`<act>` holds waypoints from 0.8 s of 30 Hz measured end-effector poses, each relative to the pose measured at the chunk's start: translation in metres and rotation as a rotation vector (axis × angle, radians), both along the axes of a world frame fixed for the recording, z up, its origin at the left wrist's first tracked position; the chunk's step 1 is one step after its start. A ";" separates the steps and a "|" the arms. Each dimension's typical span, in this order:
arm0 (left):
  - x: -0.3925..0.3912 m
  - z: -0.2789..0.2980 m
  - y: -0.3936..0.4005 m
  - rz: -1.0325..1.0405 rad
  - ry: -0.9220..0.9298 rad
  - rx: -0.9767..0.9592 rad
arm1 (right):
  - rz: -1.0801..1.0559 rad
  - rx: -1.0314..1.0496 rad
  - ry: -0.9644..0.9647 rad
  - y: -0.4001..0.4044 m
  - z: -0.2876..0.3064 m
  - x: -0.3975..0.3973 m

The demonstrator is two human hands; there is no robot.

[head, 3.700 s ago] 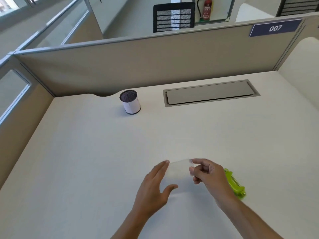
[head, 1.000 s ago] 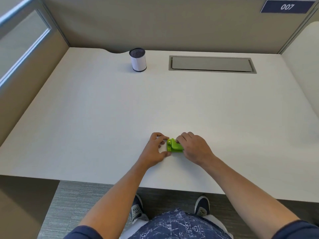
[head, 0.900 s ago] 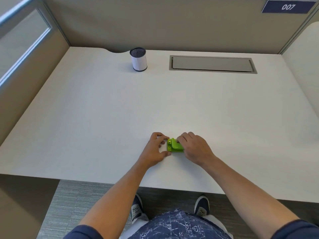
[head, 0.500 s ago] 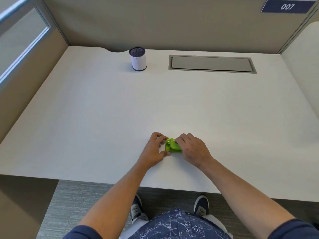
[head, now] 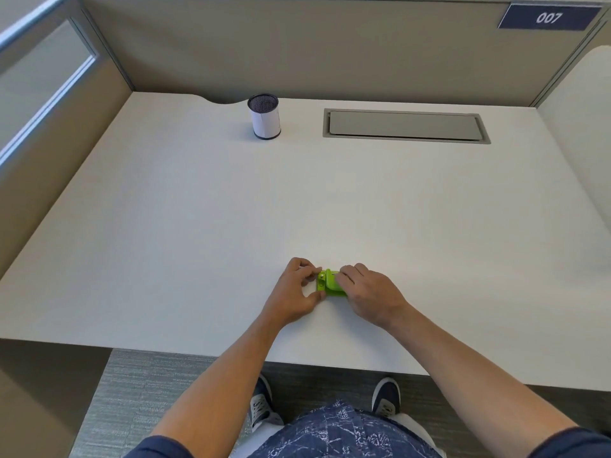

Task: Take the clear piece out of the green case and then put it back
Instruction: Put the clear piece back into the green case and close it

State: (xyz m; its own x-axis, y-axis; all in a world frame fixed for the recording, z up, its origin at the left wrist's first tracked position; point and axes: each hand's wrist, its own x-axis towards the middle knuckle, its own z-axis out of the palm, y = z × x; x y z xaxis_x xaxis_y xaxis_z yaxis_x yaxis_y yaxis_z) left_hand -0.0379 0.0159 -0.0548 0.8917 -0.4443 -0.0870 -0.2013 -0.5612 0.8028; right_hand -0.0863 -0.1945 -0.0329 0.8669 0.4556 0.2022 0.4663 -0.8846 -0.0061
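The small bright green case (head: pixel 327 282) lies on the white desk (head: pixel 198 209) near its front edge. My left hand (head: pixel 294 294) pinches the case's left end between thumb and fingers. My right hand (head: pixel 367 292) lies over the case's right part, fingertips pressed on its top. Most of the case is hidden under my right hand. The clear piece cannot be made out; it is too transparent or covered to tell where it sits.
A white cylindrical mesh pen cup (head: pixel 264 116) stands at the back of the desk. A grey cable hatch (head: pixel 405 127) is set into the desk at the back right. Partition walls close the left, back and right sides.
3.7 s ago both hands held the clear piece up, with the green case on the desk at the right. Now both hands are down on the case; in the last second they barely shifted.
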 end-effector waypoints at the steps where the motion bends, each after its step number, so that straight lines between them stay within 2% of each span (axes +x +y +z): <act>1: 0.000 0.000 0.000 0.001 0.007 0.002 | 0.004 0.050 0.032 -0.003 0.000 -0.001; 3: 0.001 0.001 -0.001 0.004 0.018 -0.001 | -0.039 0.178 0.105 -0.010 -0.001 -0.002; 8: 0.003 0.002 -0.001 -0.010 0.014 0.027 | -0.368 0.568 0.362 -0.025 -0.012 -0.013; 10: 0.004 0.003 -0.002 -0.020 0.013 0.038 | -0.416 0.682 0.414 -0.028 -0.016 -0.016; 16: 0.006 0.004 -0.002 -0.031 0.022 0.042 | -0.477 0.673 0.498 -0.028 -0.012 -0.008; 24: 0.014 0.015 -0.004 -0.106 -0.002 0.196 | -0.574 0.450 0.550 -0.031 -0.002 -0.004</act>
